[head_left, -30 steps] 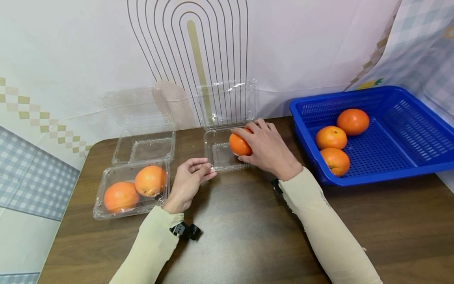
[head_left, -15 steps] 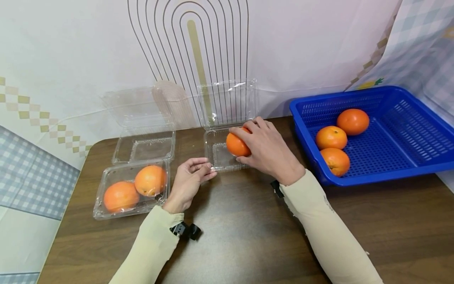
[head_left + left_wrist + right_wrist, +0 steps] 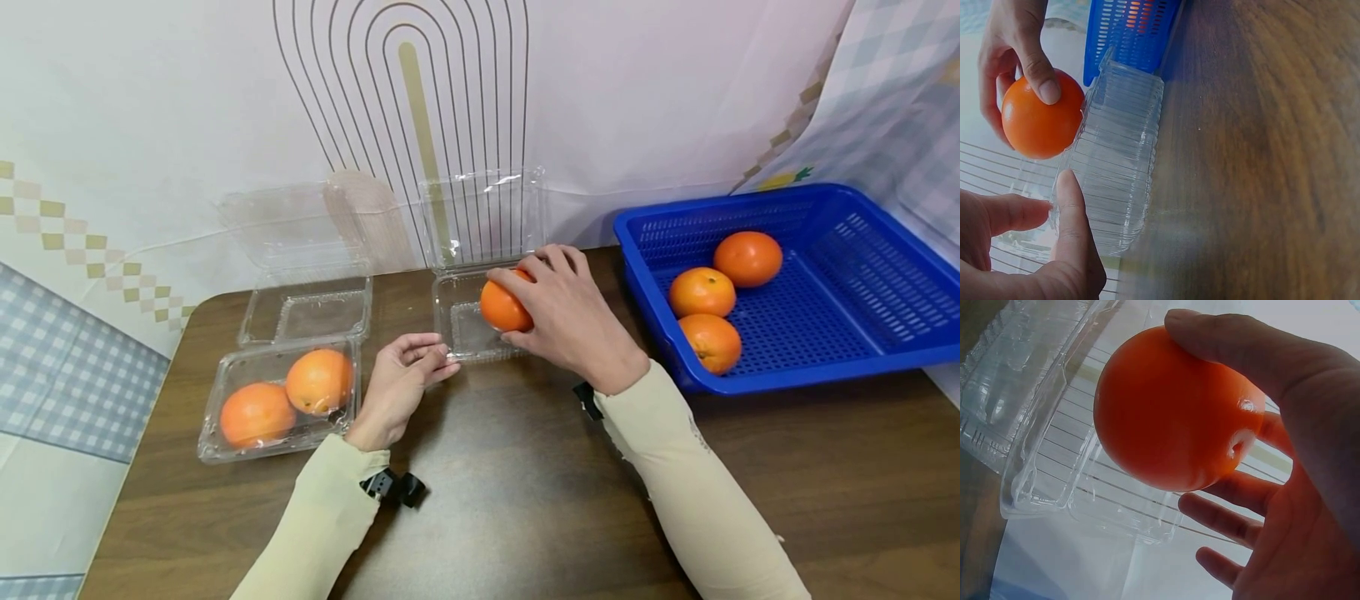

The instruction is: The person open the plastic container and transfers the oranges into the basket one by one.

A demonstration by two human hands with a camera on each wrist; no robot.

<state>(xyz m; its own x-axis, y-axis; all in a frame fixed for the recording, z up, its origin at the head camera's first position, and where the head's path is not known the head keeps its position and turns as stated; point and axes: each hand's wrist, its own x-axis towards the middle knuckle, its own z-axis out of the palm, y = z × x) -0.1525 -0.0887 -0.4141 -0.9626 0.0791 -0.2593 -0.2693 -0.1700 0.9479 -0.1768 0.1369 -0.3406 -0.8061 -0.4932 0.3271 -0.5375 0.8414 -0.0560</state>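
Right hand (image 3: 567, 312) grips round, glossy orange (image 3: 504, 306) over clear clamshell (image 3: 467, 329).

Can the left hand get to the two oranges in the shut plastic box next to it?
Probably not the fruit itself. The left hand rests beside the clear plastic box, nothing between them, but its closed lid covers the two oranges.

The head view is bright and evenly lit from above, sharp throughout, with soft short shadows on the table (image 3: 525, 500) beneath the forearms and a pale sheen at its middle. Straight lines bow near that table's outer corners. Glare streaks the open clear lid (image 3: 480, 217) behind the table. Both wrist views are dimmer, bluish and hazy; the nearest skin is blurred, and the backdrop beyond the lid is washed out.
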